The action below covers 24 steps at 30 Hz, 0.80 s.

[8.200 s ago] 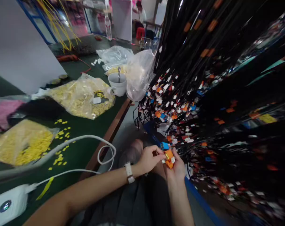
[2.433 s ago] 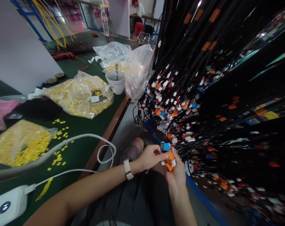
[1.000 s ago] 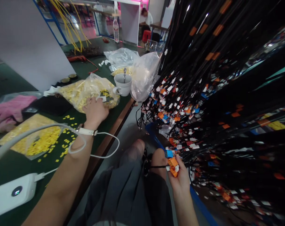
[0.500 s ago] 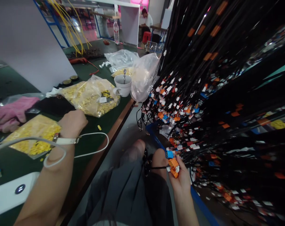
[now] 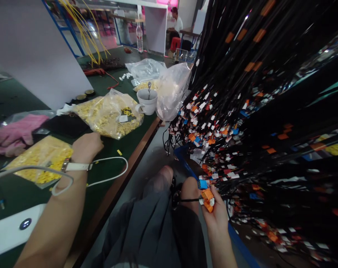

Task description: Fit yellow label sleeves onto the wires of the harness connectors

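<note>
On the table [image 5: 109, 150], the nearer bag [image 5: 42, 158] lies left of the left hand [image 5: 86, 147]. The connectors [image 5: 207, 195] are in the right hand [image 5: 217, 211], left of the cables [image 5: 227, 70].

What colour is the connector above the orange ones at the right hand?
That connector is blue, clearest in head view.

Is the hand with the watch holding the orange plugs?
No, the right hand holds the orange connectors; the left hand wears the watch.

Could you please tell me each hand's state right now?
Left hand: cannot tell whether open or closed; its underside is hidden.
Right hand: holding orange connectors.
</note>
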Tool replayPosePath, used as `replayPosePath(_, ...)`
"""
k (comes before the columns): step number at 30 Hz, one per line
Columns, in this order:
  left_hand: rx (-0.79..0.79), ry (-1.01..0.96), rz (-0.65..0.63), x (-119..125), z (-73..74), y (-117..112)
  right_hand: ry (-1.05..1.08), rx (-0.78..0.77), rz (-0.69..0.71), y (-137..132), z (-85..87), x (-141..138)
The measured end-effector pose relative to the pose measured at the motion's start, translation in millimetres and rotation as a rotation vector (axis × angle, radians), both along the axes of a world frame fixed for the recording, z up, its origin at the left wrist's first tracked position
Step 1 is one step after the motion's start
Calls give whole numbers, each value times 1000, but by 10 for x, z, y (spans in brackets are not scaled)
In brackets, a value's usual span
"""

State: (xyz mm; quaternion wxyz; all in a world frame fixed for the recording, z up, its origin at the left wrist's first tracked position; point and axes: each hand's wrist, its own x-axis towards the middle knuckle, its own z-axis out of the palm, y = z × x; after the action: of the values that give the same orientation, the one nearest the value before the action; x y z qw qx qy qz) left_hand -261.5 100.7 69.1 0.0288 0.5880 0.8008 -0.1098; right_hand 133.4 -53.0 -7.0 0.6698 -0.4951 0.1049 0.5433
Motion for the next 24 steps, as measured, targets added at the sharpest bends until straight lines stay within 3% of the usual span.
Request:
replayPosePath(5,214,-34,-51,220,112,69,5,-25,12,24,21,-15)
replayPosePath(12,475,-458,-462,747,192,552,22,-22,-7,72,28,-35)
replayPosePath(15,542,-753,-483,1058,187,888,18,-18,6,84,1,-26)
replayPosePath(19,558,-971,-431,1583,178,1362,0,-22,-11,80,-79,33)
replayPosePath(24,483,-825,-415,2213,177,1780,-57,0,43,42,-216,135)
